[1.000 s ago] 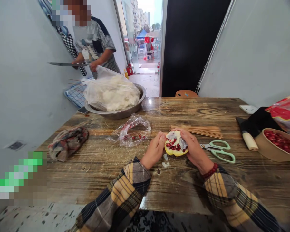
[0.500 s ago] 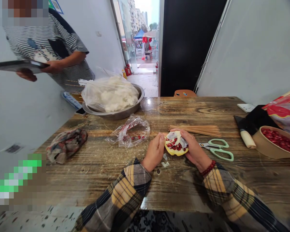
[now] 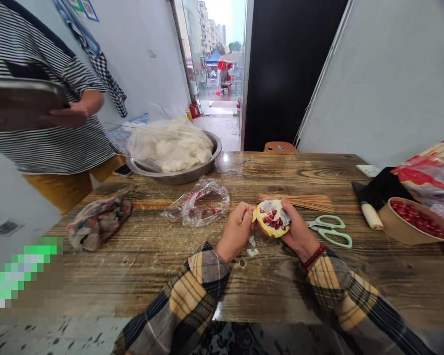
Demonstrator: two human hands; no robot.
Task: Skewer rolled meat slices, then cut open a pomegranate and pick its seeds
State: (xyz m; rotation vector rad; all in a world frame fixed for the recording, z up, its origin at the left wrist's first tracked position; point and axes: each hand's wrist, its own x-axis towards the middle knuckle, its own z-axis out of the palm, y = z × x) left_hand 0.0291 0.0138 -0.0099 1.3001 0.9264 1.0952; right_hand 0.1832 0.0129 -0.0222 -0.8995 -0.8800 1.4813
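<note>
A cut pomegranate, with yellow rind, white pith and red seeds showing, is held above the wooden table. My right hand wraps around its right side. At its left edge my left hand is closed, thumb and fingers pinching a flap of yellow rind. Whether that flap is fully torn off I cannot tell. Small white scraps of pith lie on the table just below the fruit. Scissors with pale green handles rest to the right of my right hand.
Beyond my hands lie a clear plastic bag with seeds and a bundle of thin sticks. A paper bowl of seeds stands right, a metal basin at the back, a cloth left. A person carries a metal tray.
My left hand has drawn slightly away from the fruit, and a rind flap now shows at its fingertips. At the left the other person has come closer with the tray.
</note>
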